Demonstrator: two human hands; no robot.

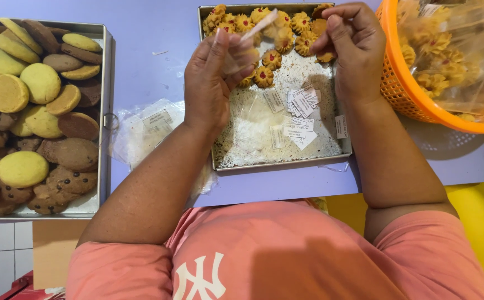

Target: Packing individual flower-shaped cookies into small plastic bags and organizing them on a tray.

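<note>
My left hand (217, 78) holds a small clear plastic bag (253, 33) up over the metal tray (278, 165). My right hand (350, 47) hovers over the far right of the tray with its fingers curled over small flower-shaped cookies (269, 58), which have red centres; whether it holds one I cannot tell. These cookies fill the far end of the tray. Several small white paper labels (300, 105) lie scattered on the tray's crumb-covered bottom.
A large metal tray (104, 116) at the left holds yellow, brown and chocolate-chip round cookies. An orange plastic basket (403, 89) at the right holds bagged cookies. A stack of clear bags with labels (147, 128) lies on the purple table between the trays.
</note>
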